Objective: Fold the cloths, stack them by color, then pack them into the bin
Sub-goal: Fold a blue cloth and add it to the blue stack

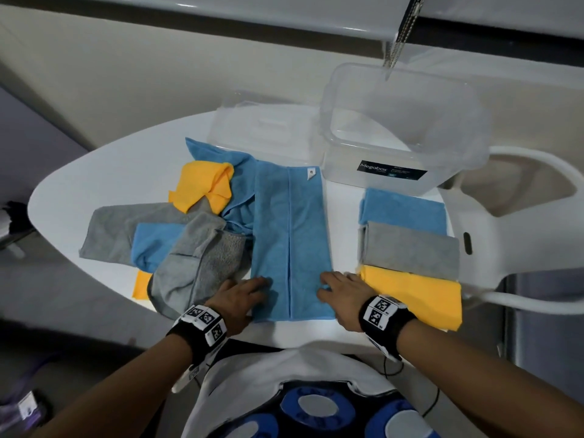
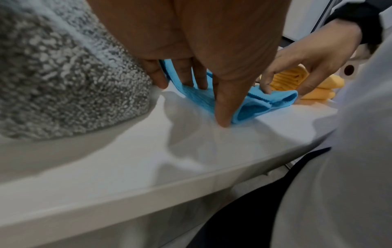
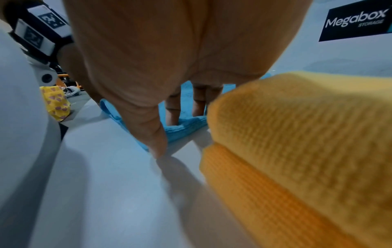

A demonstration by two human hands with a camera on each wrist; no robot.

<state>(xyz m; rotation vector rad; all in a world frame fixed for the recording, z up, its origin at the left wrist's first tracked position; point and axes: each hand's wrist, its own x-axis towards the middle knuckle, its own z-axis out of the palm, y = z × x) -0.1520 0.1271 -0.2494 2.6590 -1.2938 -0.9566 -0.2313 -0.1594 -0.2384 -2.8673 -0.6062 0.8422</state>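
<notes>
Cloth: the blue cloth (image 1: 290, 245) lies as a long strip at table centre, near edge at 6 o'clock.
Left hand: your left hand (image 1: 243, 298) pinches the near left corner.
Right hand: your right hand (image 1: 343, 294) pinches the near right corner.
Fold: lift both corners evenly and carry them toward 12 o'clock, edges aligned.
Stack: the folded blue pile (image 1: 404, 213) waits at 2 o'clock, before the bin (image 1: 407, 153).
</notes>
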